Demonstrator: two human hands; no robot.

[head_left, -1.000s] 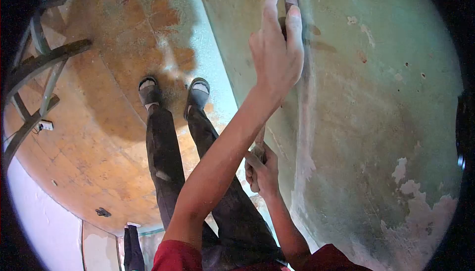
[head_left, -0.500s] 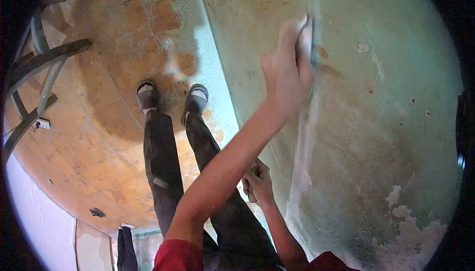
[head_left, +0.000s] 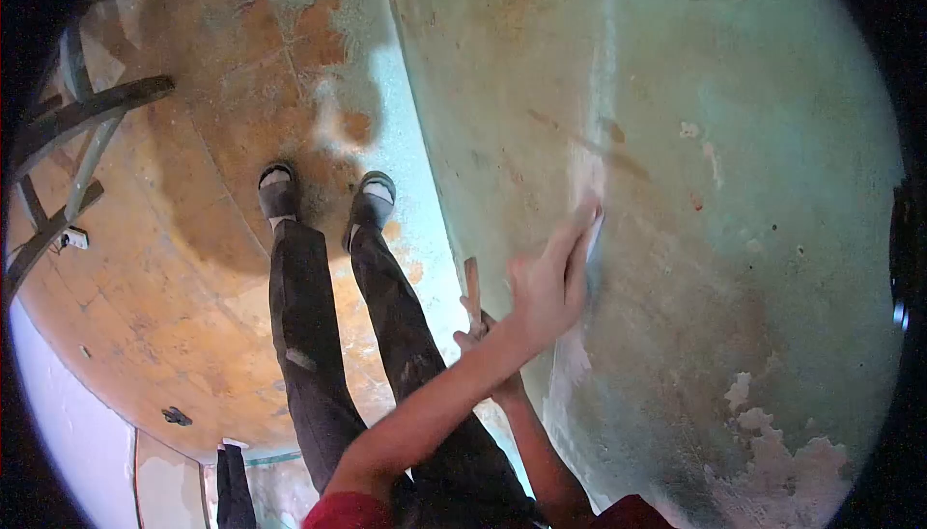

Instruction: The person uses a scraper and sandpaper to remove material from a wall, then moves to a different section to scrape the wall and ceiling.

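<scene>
My left hand [head_left: 550, 283] is closed on a thin, flat scraper blade [head_left: 595, 232] held against the green, worn wall [head_left: 695, 268]. Only the blade's pale edge shows beside the fingers. A whitish smeared strip [head_left: 589, 167] runs along the wall above and below this hand. Lower down and partly behind the left forearm, my right hand [head_left: 473, 336] grips a narrow brown strip [head_left: 471, 283] that sticks up from the fingers. Whether that strip belongs to a larger tool is hidden.
Dark curved furniture legs [head_left: 97, 109] stand at upper left, near a white socket block [head_left: 73, 237]. A small dark object [head_left: 177, 416] lies on the stained orange floor [head_left: 193, 317]. My sandalled feet [head_left: 277, 191] are close to the wall. A dark trouser-like shape [head_left: 234, 486] shows at lower left.
My left hand has slid down along the wall with the blade, uncovering the upper whitish strip. The brown strip in my right hand now shows above the fingers.
</scene>
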